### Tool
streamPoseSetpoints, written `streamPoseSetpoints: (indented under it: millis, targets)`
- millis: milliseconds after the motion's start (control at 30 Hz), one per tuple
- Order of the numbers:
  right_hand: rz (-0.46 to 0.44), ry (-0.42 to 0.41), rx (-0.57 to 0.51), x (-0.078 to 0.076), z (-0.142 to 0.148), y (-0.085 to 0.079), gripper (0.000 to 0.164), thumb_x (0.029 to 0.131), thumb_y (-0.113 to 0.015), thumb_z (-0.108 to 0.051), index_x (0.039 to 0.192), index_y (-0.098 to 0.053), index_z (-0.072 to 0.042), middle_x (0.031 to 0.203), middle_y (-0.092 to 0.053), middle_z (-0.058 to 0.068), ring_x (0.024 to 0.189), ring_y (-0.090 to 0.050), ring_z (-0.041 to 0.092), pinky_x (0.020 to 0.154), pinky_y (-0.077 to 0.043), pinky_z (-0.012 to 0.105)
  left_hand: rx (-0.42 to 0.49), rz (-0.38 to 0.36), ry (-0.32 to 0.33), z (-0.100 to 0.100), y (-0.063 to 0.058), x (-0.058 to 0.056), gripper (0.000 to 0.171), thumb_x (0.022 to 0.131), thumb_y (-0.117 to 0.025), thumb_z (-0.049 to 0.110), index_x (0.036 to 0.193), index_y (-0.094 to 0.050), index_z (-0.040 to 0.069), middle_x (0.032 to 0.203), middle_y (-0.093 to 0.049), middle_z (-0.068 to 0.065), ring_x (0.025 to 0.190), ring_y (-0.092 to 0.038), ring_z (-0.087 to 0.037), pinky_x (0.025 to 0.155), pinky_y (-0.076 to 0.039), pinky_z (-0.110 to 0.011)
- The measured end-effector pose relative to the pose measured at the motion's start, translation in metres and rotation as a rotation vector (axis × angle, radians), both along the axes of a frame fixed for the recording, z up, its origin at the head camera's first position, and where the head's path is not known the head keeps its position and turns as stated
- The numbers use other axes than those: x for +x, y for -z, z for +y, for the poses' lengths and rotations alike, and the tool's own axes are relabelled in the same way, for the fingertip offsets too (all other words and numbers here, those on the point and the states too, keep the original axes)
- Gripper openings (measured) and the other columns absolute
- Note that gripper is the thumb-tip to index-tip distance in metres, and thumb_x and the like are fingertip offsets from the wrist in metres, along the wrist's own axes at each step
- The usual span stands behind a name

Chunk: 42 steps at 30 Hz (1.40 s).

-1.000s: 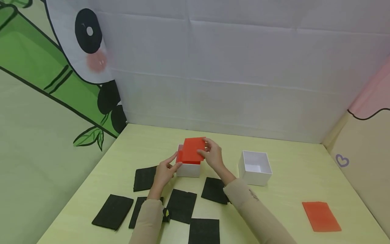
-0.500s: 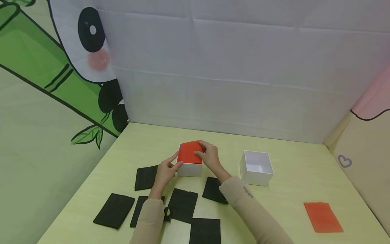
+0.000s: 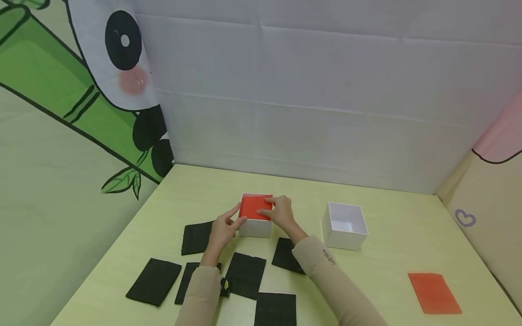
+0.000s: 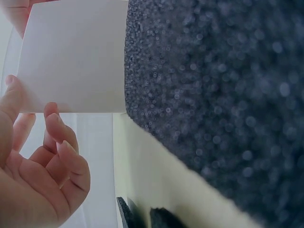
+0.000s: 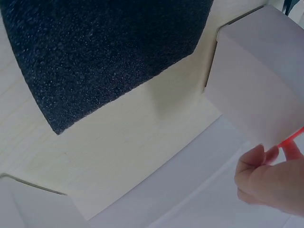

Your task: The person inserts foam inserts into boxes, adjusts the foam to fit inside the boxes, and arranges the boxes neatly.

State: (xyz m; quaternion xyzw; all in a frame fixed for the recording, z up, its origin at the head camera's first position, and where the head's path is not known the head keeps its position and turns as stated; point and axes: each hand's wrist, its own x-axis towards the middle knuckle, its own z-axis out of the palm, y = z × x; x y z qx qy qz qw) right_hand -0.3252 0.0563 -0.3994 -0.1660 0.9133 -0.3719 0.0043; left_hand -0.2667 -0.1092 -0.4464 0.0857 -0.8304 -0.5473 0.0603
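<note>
A white box [image 3: 254,228] stands at the table's middle, with a red square sheet [image 3: 253,207] level across its mouth, inside the rim. My left hand [image 3: 223,231] grips the box's near left corner, thumb at the front and index finger along the left side. In the left wrist view, that hand [image 4: 45,161] has its fingertips at the edge of the white wall. My right hand [image 3: 283,213] pinches the right edge of the red sheet. A red strip [image 5: 292,137] shows at the fingertips of the right hand [image 5: 270,178] in the right wrist view.
A second white box [image 3: 345,233], open at the top, stands to the right. Black squares [image 3: 154,281] lie scattered nearer the body, several of them partly under the arms. Another red sheet [image 3: 435,293] lies at the far right. A cloth wall [image 3: 302,113] closes off the back.
The red sheet has come down from above the box, tilted at first, and now lies flat in its mouth. My right hand lowered with it; the left stayed at the corner.
</note>
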Motion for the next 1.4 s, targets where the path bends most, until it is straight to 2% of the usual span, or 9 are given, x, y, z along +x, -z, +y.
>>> streamPoseSetpoints:
  millis: [167, 500, 600, 800, 967, 1033, 1233, 1400]
  targets:
    - [-0.039, 0.036, 0.072, 0.001, -0.001, 0.005, 0.043, 0.072, -0.075, -0.025, 0.109, -0.065, -0.004, 0.098, -0.051, 0.015, 0.089, -0.04, 0.026, 0.064, -0.035, 0.03, -0.004, -0.016, -0.003, 0.001, 0.0, 0.0, 0.057, 0.081, -0.064, 0.037, 0.133, -0.045, 0.023, 0.062, -0.048, -0.004, 0.049, -0.041, -0.015, 0.045, -0.032, -0.025]
    - [-0.093, 0.06, 0.133, -0.001, -0.008, 0.008, 0.042, 0.071, -0.075, -0.025, 0.109, -0.066, -0.007, 0.096, -0.052, 0.012, 0.092, -0.042, 0.026, 0.067, -0.043, 0.033, 0.003, -0.022, -0.005, 0.001, -0.002, 0.001, 0.054, 0.082, -0.064, 0.03, 0.133, -0.045, 0.023, 0.061, -0.047, -0.004, 0.049, -0.041, -0.016, 0.044, -0.031, -0.026]
    - [-0.117, 0.035, 0.113, -0.001, -0.007, 0.007, 0.043, 0.073, -0.075, -0.023, 0.11, -0.064, -0.005, 0.101, -0.053, 0.013, 0.095, -0.043, 0.027, 0.071, -0.044, 0.035, 0.003, -0.028, -0.005, 0.001, -0.001, 0.001, 0.055, 0.082, -0.064, 0.03, 0.133, -0.045, 0.023, 0.061, -0.047, -0.004, 0.05, -0.042, -0.016, 0.044, -0.032, -0.026]
    - [-0.194, -0.107, 0.066, -0.007, 0.0, -0.004, 0.042, 0.073, -0.072, -0.008, 0.112, -0.06, 0.003, 0.112, -0.056, 0.016, 0.102, -0.049, 0.031, 0.078, -0.046, 0.036, 0.005, -0.027, -0.008, -0.001, 0.0, 0.002, 0.056, 0.082, -0.065, 0.03, 0.133, -0.045, 0.023, 0.061, -0.046, -0.004, 0.049, -0.042, -0.015, 0.044, -0.032, -0.025]
    - [-0.262, -0.079, 0.053, -0.011, 0.001, -0.01, 0.045, 0.07, -0.071, 0.001, 0.114, -0.059, 0.002, 0.113, -0.054, 0.019, 0.103, -0.049, 0.033, 0.071, -0.048, 0.036, 0.004, -0.017, -0.012, -0.002, -0.001, 0.001, 0.055, 0.082, -0.065, 0.03, 0.133, -0.045, 0.023, 0.061, -0.047, -0.004, 0.049, -0.041, -0.015, 0.044, -0.031, -0.025]
    - [-0.265, -0.059, 0.068, -0.011, -0.001, -0.009, 0.047, 0.07, -0.07, 0.002, 0.116, -0.058, 0.001, 0.112, -0.054, 0.018, 0.101, -0.049, 0.032, 0.07, -0.048, 0.035, 0.004, -0.02, -0.016, -0.002, -0.002, 0.002, 0.055, 0.082, -0.064, 0.03, 0.133, -0.045, 0.023, 0.061, -0.047, -0.004, 0.049, -0.041, -0.016, 0.044, -0.031, -0.025]
    - [-0.222, -0.01, 0.219, -0.008, -0.009, -0.005, 0.049, 0.074, -0.069, -0.002, 0.121, -0.056, -0.005, 0.115, -0.054, 0.012, 0.097, -0.047, 0.026, 0.07, -0.046, 0.033, -0.001, -0.028, -0.019, -0.001, 0.0, 0.001, 0.055, 0.082, -0.064, 0.03, 0.133, -0.045, 0.023, 0.062, -0.048, -0.005, 0.05, -0.042, -0.016, 0.045, -0.032, -0.025]
    - [-0.206, -0.001, 0.242, -0.007, -0.01, -0.004, 0.048, 0.074, -0.068, -0.002, 0.121, -0.056, -0.006, 0.115, -0.054, 0.011, 0.098, -0.047, 0.025, 0.069, -0.046, 0.034, 0.002, -0.033, -0.02, -0.002, 0.001, 0.0, 0.055, 0.082, -0.064, 0.031, 0.133, -0.044, 0.023, 0.063, -0.049, -0.005, 0.05, -0.043, -0.016, 0.045, -0.033, -0.025]
